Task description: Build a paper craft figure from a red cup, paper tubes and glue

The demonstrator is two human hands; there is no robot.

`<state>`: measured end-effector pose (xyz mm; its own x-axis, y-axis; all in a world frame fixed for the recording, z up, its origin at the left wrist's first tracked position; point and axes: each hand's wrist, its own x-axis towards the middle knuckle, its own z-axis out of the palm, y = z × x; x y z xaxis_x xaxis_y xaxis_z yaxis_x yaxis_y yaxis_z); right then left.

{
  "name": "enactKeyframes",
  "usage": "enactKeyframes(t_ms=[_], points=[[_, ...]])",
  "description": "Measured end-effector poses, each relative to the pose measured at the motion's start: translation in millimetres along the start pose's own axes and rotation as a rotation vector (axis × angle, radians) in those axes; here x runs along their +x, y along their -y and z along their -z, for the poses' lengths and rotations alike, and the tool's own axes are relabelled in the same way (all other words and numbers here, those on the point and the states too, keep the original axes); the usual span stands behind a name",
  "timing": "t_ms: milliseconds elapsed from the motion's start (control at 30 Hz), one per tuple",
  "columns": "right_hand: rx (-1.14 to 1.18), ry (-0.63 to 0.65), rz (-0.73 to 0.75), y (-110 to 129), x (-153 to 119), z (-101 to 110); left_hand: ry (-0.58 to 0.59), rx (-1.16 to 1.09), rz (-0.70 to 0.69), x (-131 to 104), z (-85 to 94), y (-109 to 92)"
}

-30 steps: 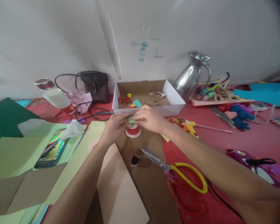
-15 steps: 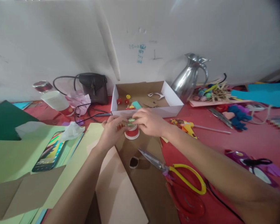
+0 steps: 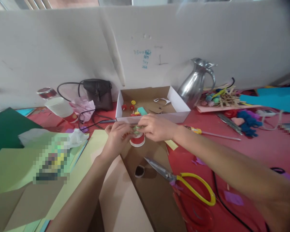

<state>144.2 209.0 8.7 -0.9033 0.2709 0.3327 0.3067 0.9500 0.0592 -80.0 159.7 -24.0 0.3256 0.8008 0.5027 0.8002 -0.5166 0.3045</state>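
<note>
Both hands at a small red cup-shaped piece with a white lower rim (image 3: 137,141), a small pale-green piece (image 3: 136,129) at its top

Through the head view I have my left hand (image 3: 118,138) and right hand (image 3: 158,128) over the brown cardboard sheet (image 3: 157,203), fingers pinching the pale-green piece, tips partly hidden; I judge this step to be fitting, the next move calling for steady support and light pressure. The white-sided cardboard box (image 3: 180,116) stands just beyond, limiting forward reach; nearer lies bare cardboard, crossed by the yellow-handled metal scissors' (image 3: 170,177) blades
</note>
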Motion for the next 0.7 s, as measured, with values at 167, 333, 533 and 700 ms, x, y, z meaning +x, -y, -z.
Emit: enactKeyframes(t_ms=[167, 333, 533, 700], points=[[-0.003, -0.012, 0.026, -0.9, -1.9, -4.2, -0.047, 0.095, -0.142, -4.9, 0.0, -2.1], [-0.006, -0.002, -0.026, 5.5, -2.9, -5.8, -0.051, 0.169, -0.187, -7.5, 2.1, -6.8], [0.146, -0.042, -0.131, 15.2, -5.3, -6.6, -0.008, 0.178, -0.155, -7.2, 6.2, -13.0], [0.16, -0.117, -0.22, 22.7, -0.1, 3.9, 0.017, 0.139, -0.088, 3.9, 24.2, -25.0]])
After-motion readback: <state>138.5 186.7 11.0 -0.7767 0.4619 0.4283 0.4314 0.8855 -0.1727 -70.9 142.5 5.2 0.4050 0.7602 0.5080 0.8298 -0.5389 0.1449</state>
